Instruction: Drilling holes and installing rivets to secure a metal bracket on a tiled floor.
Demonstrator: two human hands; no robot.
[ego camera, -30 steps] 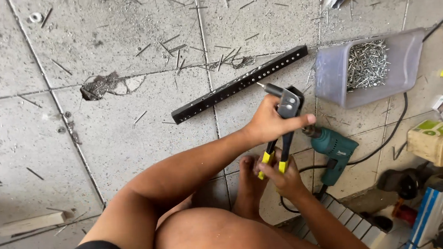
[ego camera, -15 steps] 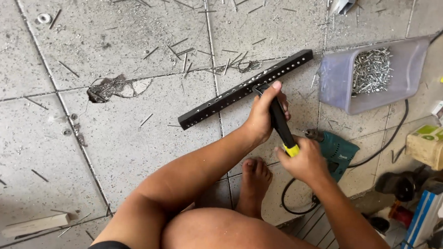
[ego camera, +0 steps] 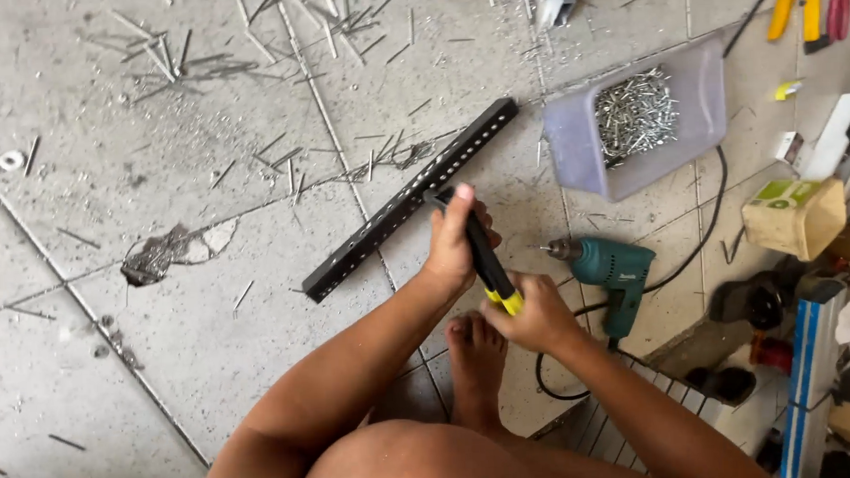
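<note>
Rivet tool in both hands, on perforated bar, drill beside.

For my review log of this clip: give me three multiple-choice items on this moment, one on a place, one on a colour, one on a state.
1. Where does the drill lie?
A. in the tub
B. on the floor right of the hands
C. on the black bar

2. What colour are the tool's handle tips?
A. yellow
B. red
C. white

3. How are the tool's handles?
A. spread wide
B. lying untouched
C. squeezed together by both hands

B: it lies on tiles below the tub.
A: yellow shows between the hands.
C: left hand and right hand grip them closed, head at the bar.
</note>
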